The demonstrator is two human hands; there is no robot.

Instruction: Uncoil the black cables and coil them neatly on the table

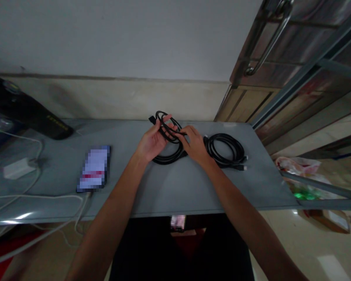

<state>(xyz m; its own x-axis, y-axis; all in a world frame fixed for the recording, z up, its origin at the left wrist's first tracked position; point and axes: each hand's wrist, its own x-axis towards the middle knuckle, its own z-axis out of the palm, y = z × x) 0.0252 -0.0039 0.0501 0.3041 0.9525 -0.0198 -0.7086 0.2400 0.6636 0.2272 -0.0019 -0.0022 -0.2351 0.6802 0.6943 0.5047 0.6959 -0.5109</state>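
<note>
Item one, the black cable (167, 158): a loosely wound coil near the middle of the far edge of the grey tabletop (163, 187), partly lifted, with its lower loops resting on the surface and its upper loops raised between the two hands. Left hand (152, 142): palm turned up, fingers curled through the upper loops, grip closed on the coil. Right hand (195, 146): back of the hand upward, fingers closed on the same coil from its right side, meeting the left hand's fingertips; grip narrow and holding the strands. Item two, a second black cable (239, 150): a flat, rounder coil lying on the tabletop just beside the right hand, toward the far right corner, its plug ends pointing to the right edge; it lies apart from the held coil. Item three, a phone (94, 168): flat on the left half of the tabletop, screen lit, a white lead (46, 197) running from its near end along the front edge. Item four, a white adapter (17, 168): near the left edge, with thin white wire looping around it. Item five, a long black appliance (32, 115): at the far left corner, against the wall.
</note>
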